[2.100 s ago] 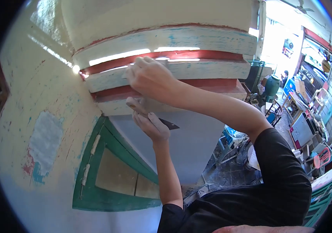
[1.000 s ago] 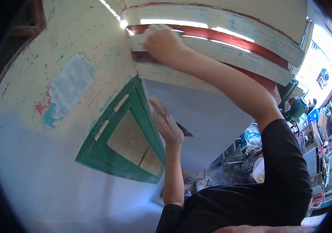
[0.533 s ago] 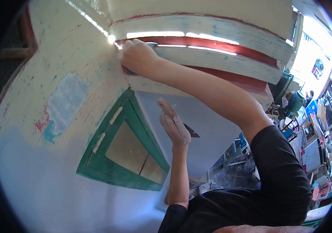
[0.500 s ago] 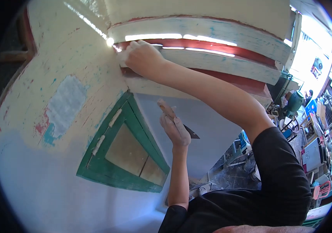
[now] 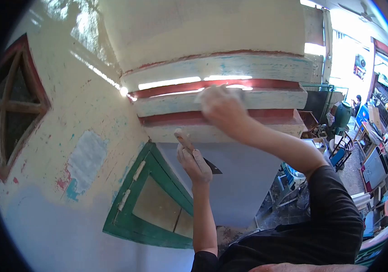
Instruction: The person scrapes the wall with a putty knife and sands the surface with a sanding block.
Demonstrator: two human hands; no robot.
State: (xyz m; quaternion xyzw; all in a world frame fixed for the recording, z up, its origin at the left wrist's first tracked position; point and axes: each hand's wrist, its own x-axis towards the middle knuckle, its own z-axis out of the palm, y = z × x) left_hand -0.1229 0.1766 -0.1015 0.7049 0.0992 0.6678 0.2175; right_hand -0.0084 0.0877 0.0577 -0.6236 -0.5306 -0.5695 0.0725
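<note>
In the lower middle, my left hand (image 5: 195,166) is closed around a putty knife (image 5: 184,139). Its worn handle points up and its dark blade sticks out behind the fingers to the right. My right hand (image 5: 223,108) is up at the stepped wooden ledge (image 5: 171,106), blurred by motion. Its fingers look curled against the white-and-red boards, and a pale edge shows beside them; what they hold cannot be made out. White dust coats the left fingers.
A green-framed panel (image 5: 126,217) stands below the ledge, beside the patchy cream wall (image 5: 44,167). A red-framed opening (image 5: 10,106) is at far left. Chairs, boards and a green barrel (image 5: 342,114) crowd the right side; a person (image 5: 358,99) is in the distance.
My right hand has moved right along the ledge, away from the wall corner. My left hand still holds the putty knife. The view has tilted, so the wall and ledge appear lower.
</note>
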